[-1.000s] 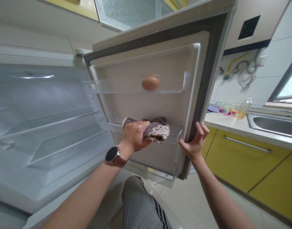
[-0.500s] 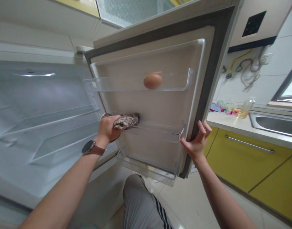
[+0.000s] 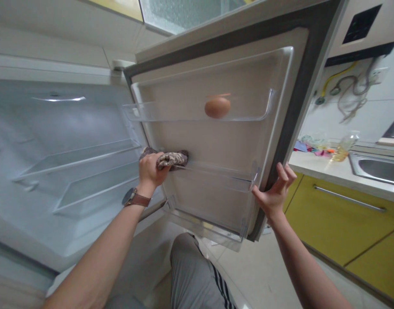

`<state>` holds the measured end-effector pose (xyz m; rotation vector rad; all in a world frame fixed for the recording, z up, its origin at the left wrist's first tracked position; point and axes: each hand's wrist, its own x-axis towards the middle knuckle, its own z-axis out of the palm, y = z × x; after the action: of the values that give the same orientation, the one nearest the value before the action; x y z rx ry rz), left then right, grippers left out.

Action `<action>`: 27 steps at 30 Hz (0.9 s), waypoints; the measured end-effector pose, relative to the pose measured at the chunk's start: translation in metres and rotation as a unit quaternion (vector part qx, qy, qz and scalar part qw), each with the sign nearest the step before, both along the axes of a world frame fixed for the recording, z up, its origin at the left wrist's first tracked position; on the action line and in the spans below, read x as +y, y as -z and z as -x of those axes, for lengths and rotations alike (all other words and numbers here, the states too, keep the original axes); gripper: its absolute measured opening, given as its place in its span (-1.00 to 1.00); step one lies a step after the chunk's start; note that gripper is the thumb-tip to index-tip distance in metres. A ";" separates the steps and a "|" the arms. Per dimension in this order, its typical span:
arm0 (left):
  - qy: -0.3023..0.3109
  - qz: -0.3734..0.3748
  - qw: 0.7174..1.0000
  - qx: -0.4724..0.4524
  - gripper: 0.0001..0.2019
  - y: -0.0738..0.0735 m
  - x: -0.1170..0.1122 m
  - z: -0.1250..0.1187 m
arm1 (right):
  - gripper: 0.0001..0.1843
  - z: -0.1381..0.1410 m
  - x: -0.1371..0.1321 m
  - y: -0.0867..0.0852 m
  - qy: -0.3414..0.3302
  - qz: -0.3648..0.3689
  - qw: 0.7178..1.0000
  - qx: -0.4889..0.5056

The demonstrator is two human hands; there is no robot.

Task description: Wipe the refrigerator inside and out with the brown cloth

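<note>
My left hand (image 3: 151, 169) is closed around a bunched brown-and-white patterned cloth (image 3: 174, 159), which lies at the left part of the clear middle door shelf (image 3: 222, 175). My right hand (image 3: 276, 191) grips the outer edge of the open refrigerator door (image 3: 222, 143), thumb on the inner side near the shelf's end and fingers at the edge. Above, a brown egg (image 3: 217, 107) sits in the clear upper door shelf (image 3: 177, 113).
Left of the door, the refrigerator interior (image 3: 87, 116) has glass shelves (image 3: 94, 156). To the right stand a counter with a bottle of yellowish liquid (image 3: 345, 146), a sink (image 3: 380, 169) and yellow cabinets (image 3: 338, 223). My knee (image 3: 190, 262) is below the door.
The whole view has shifted, so the door and fridge appear further right. My left hand has moved slightly on the shelf with the cloth; my right hand keeps its grip on the door.
</note>
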<state>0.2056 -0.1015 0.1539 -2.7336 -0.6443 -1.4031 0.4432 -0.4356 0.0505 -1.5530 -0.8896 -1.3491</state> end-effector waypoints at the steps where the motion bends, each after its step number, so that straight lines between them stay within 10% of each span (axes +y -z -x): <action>1: 0.001 -0.001 1.000 0.002 -0.68 0.000 -0.004 -0.001 | 0.01 0.000 0.000 0.000 0.001 -0.002 1.000 0.002; 19: 0.321 -0.023 0.947 0.018 -0.69 -0.007 -0.177 -0.041 | 0.11 -0.002 -0.008 0.009 -0.045 -0.022 0.999 0.008; 27: 0.456 0.309 0.822 -0.141 -0.73 -0.009 -0.162 -0.020 | 0.18 0.004 -0.010 0.008 -0.041 -0.011 0.999 -0.019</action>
<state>0.2258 -0.2634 0.1630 -3.6182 0.4381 -2.0696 0.4387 -0.4455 0.0428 -1.4631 -0.9491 -1.3301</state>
